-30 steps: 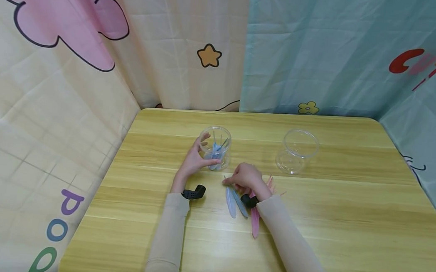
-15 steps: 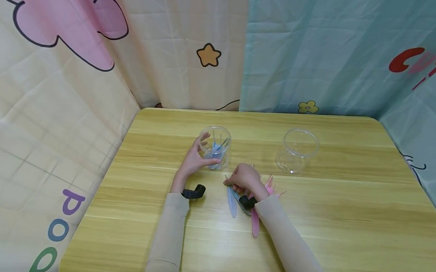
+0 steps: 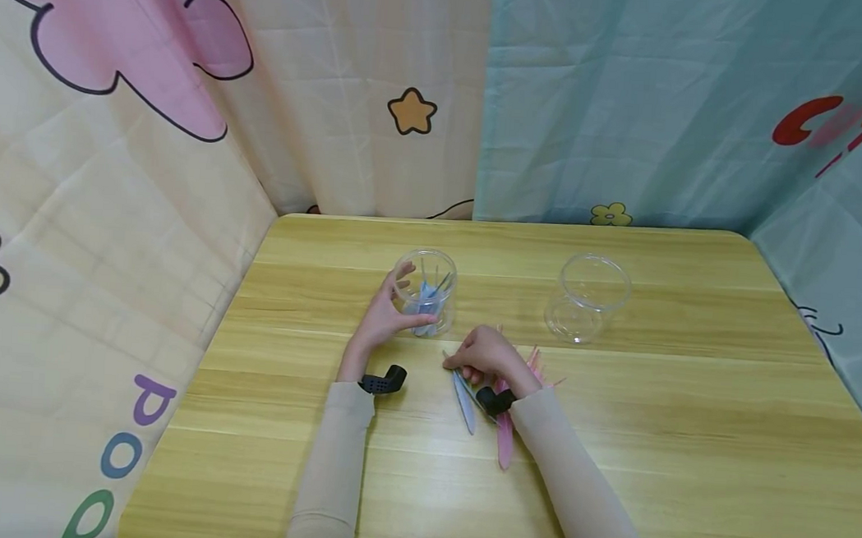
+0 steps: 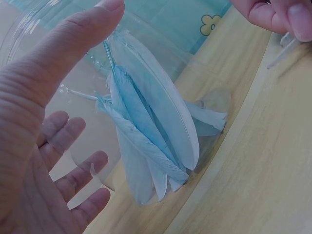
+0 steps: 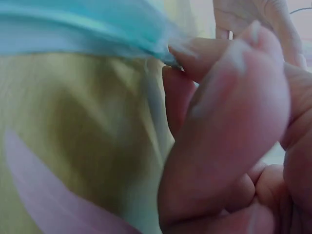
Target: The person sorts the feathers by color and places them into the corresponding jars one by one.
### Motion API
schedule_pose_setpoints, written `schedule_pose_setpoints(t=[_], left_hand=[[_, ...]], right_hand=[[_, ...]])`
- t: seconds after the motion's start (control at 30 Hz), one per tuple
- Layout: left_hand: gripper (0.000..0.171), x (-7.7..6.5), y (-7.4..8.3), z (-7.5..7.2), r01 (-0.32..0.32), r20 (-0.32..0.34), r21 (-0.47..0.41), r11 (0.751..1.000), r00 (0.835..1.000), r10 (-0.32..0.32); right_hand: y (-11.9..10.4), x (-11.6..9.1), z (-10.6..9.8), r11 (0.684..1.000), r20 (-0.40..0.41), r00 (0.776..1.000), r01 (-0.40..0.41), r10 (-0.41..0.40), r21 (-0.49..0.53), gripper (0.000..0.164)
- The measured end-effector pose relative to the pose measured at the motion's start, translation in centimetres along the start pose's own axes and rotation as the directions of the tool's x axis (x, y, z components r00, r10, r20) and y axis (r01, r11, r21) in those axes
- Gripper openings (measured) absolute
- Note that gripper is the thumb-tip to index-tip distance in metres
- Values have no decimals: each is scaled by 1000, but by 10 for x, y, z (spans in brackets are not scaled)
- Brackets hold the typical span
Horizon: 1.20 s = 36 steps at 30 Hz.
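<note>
My left hand (image 3: 382, 314) holds a clear plastic cup (image 3: 444, 301) upright on the table, with its thumb on the near side and fingers around the far side. Inside the cup stand several light-blue feathers (image 4: 146, 107), quills up. Just right of and nearer than the cup, my right hand (image 3: 487, 353) pinches a blue feather (image 3: 465, 404) by its quill between thumb and finger. The vane points toward the table's near side. Pink feathers (image 3: 504, 448) lie under and beside the right wrist, partly hidden by it. Another bluish feather is mostly covered by the wrist camera.
A second clear cup (image 3: 594, 299) stands farther back on the right, with nothing visible in it. The wooden table (image 3: 690, 400) has rounded far corners. Printed curtains (image 3: 596, 106) hang behind it and along both sides.
My right hand stays low by the feathers and shifts very slightly right; the blue feather swings a little to the right. My left hand and the cup have stayed put.
</note>
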State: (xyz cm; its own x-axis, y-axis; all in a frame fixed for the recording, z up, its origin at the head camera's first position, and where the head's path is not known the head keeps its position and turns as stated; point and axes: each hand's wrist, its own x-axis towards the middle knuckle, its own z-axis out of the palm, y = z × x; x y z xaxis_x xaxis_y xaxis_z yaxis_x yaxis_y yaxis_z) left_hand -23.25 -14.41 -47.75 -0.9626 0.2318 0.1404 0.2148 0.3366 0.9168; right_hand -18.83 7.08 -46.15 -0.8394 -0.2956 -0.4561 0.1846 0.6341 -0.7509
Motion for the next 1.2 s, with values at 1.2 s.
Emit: schedule_pose_setpoints(t=[1.2], left_hand=[[104, 0, 0, 0, -8, -1, -23, 1000, 1000, 8]], right_hand=[[-33, -9, -46, 822, -332, 846, 507, -418, 258, 28]])
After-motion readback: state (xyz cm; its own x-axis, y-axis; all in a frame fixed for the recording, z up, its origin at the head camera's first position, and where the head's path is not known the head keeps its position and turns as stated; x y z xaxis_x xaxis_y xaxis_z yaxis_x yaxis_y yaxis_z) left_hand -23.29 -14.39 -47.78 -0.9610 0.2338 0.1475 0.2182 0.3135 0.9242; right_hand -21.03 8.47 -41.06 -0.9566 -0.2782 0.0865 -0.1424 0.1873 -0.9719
